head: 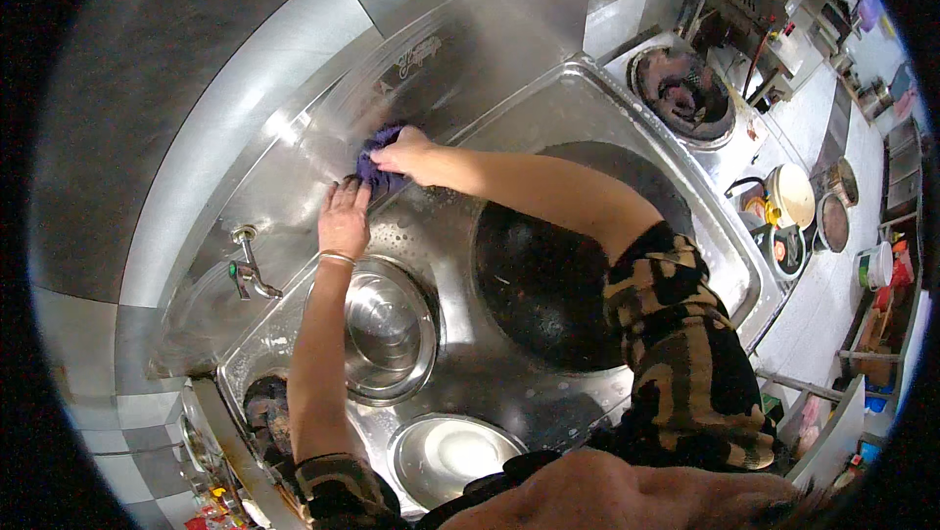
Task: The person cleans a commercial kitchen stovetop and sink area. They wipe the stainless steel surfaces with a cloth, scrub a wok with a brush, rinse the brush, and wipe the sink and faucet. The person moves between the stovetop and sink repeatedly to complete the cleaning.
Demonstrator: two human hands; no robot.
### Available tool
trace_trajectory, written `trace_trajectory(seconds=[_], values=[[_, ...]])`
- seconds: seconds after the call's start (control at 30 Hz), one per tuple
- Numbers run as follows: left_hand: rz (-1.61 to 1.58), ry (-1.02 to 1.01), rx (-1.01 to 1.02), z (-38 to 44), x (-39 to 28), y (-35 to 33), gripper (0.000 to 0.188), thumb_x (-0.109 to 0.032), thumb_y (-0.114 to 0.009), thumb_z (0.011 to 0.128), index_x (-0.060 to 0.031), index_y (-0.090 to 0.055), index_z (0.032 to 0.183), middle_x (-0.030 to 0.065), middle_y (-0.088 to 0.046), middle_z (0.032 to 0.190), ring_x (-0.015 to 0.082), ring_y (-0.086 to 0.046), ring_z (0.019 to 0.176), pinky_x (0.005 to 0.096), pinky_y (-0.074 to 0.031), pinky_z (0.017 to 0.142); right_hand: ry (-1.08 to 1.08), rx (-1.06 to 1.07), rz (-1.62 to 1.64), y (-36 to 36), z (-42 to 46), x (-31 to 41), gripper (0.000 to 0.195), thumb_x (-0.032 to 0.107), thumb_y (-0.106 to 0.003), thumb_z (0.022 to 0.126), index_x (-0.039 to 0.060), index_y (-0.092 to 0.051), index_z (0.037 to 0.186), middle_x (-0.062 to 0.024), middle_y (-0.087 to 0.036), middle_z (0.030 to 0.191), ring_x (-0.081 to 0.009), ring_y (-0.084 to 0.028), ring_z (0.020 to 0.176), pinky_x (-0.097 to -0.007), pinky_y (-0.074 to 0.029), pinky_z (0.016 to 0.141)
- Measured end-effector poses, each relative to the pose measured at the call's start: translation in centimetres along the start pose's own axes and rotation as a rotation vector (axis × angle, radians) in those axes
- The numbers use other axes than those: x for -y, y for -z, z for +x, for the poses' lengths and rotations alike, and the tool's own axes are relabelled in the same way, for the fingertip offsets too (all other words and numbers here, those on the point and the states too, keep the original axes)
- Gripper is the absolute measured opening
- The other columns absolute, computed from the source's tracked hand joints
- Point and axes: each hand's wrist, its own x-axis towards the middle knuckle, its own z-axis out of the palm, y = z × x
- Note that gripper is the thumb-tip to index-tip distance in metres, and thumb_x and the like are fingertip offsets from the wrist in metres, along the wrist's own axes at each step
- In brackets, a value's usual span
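Observation:
My right hand [405,158] grips a bunched purple cloth [379,176] and presses it against the stainless steel backsplash [301,162] behind the sink. My left hand [345,225] lies beside it with its fingers spread on the steel, close to the lower edge of the cloth. It wears a bangle [338,258] at the wrist. A steel basin [422,376], apparently with water in it, stands in the sink below that hand. Under my right forearm is a large dark wok [536,295], with another dark round pan [661,177] partly hidden behind it.
A metal tap [253,276] juts from the backsplash at left. Nearer my body stands a second steel bowl [411,449]. The sink's raised rim [683,148] runs along the right. Beyond it are a gas burner [683,93] and several containers, including a white tub [874,265].

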Motion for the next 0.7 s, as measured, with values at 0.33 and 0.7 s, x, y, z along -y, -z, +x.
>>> trace_trajectory(seconds=[0.33,0.7], values=[[-0.131,0.079,-0.154,4.0,-3.1,7.7,0.079,-0.001,-0.063,0.078,-0.0158,-0.040,0.151,0.0142,-0.040,0.154,0.0372,-0.043,0.136,0.0468,-0.034,0.116,1.206,-0.629,-1.108,8.2,-4.5,12.2,0.043,0.018,-0.072,0.071,-0.0025,-0.064,0.108,-0.0234,-0.063,0.113,-0.0438,-0.056,0.111,-0.0512,-0.042,0.104],[-0.160,0.044,-0.120,3.4,-2.9,3.6,0.070,-0.004,-0.061,0.083,-0.0150,-0.043,0.149,0.0151,-0.040,0.153,0.0356,-0.043,0.136,0.0487,-0.034,0.116,0.582,-1.144,-1.473,30.9,2.2,22.2,0.040,0.037,-0.058,0.092,-0.0008,-0.070,0.099,-0.0165,-0.063,0.113,-0.0356,-0.059,0.108,-0.0479,-0.044,0.101]])
